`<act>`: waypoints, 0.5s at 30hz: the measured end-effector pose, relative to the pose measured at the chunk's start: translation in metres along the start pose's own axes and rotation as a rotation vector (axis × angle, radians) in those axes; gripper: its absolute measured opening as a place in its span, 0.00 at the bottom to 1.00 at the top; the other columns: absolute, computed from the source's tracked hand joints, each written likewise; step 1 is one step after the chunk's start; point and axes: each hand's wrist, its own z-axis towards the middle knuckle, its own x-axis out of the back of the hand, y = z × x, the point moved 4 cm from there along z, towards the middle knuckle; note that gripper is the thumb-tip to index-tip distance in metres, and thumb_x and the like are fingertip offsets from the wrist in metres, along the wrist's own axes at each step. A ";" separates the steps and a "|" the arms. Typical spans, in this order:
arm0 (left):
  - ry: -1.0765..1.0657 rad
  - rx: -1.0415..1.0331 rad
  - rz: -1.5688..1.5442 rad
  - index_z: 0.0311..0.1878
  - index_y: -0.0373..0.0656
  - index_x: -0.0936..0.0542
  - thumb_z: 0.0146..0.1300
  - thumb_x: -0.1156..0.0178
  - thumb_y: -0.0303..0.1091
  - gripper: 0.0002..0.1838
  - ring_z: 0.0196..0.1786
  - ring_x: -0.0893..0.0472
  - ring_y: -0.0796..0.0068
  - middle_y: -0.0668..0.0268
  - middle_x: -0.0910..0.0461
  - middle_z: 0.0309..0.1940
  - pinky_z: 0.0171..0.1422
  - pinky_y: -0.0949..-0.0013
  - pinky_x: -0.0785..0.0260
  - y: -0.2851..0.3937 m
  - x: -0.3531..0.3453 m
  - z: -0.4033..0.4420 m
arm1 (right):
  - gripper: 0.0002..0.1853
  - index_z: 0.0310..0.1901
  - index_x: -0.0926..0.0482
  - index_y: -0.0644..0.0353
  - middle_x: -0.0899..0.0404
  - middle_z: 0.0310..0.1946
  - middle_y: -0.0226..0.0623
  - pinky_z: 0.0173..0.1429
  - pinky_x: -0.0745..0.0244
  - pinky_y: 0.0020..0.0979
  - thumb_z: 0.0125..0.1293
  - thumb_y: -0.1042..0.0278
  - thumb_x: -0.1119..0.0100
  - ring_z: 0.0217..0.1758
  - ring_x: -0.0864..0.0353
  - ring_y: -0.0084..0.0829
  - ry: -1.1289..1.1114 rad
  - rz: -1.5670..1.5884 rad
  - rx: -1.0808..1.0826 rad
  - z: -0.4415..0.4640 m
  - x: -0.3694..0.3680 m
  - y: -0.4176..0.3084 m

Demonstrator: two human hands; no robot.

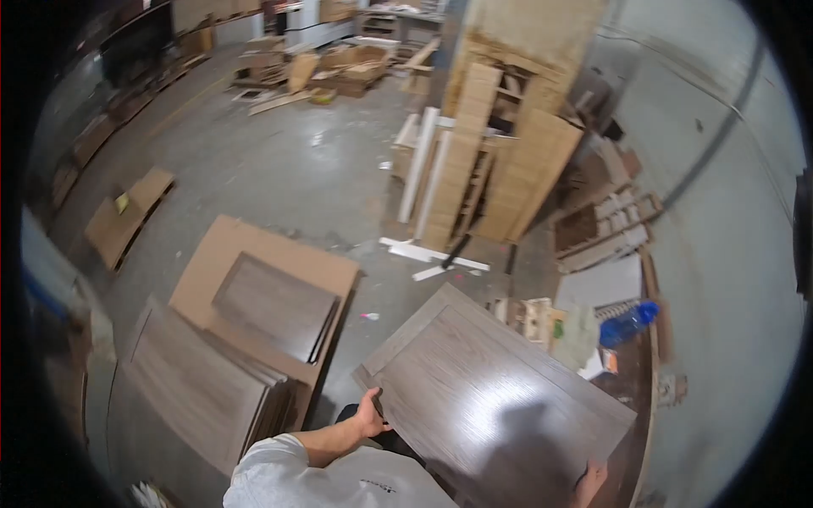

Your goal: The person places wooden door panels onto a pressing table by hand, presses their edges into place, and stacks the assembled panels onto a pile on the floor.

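Observation:
A large grey-brown wood-grain cabinet door (461,364) with a raised frame is held tilted in front of my body. My left hand (370,415) grips its near left edge, thumb on the face and the other fingers at the edge. At the near right corner, my right hand (590,483) closes on the edge, partly cut off by the frame's bottom. Light glares off the panel's middle, and a shadow falls across its lower right. To the left stands a stack of similar doors (190,372), with a smaller door (275,300) lying beyond it.
Cardboard (229,241) lies under the smaller door. On the right, a bench along the wall holds a blue bottle (627,324) and papers. Ahead, long boards (461,161) lean against a column, with white strips (432,252) at their foot. Scrap wood (347,68) is piled farther back.

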 end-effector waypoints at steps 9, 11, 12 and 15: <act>0.553 -0.216 -0.291 0.68 0.35 0.35 0.66 0.47 0.46 0.32 0.67 0.31 0.56 0.54 0.34 0.68 0.67 0.52 0.35 0.088 0.160 0.070 | 0.22 0.57 0.28 0.74 0.22 0.54 0.45 0.60 0.32 0.33 0.67 0.67 0.44 0.54 0.24 0.35 -0.320 -0.317 -0.063 0.054 -0.297 0.106; 0.622 -0.206 -0.342 0.70 0.35 0.39 0.66 0.48 0.46 0.34 0.70 0.35 0.55 0.54 0.38 0.71 0.70 0.49 0.40 0.108 0.161 0.069 | 0.24 0.55 0.27 0.77 0.21 0.51 0.52 0.59 0.31 0.37 0.64 0.65 0.39 0.53 0.22 0.42 -0.281 -0.105 -0.064 0.025 -0.393 0.077; 0.681 -0.207 -0.362 0.72 0.36 0.43 0.66 0.48 0.46 0.36 0.72 0.39 0.54 0.53 0.43 0.73 0.72 0.46 0.45 0.130 0.165 0.069 | 0.24 0.55 0.27 0.77 0.21 0.51 0.52 0.59 0.31 0.37 0.64 0.65 0.39 0.53 0.22 0.42 -0.302 -0.110 -0.055 0.019 -0.438 0.078; 0.703 -0.198 -0.524 0.72 0.34 0.42 0.71 0.51 0.49 0.34 0.71 0.36 0.55 0.54 0.41 0.72 0.71 0.53 0.42 0.181 0.208 0.109 | 0.20 0.53 0.24 0.74 0.18 0.48 0.46 0.56 0.29 0.35 0.65 0.67 0.43 0.49 0.20 0.37 -0.411 -0.280 0.063 0.003 -0.570 0.092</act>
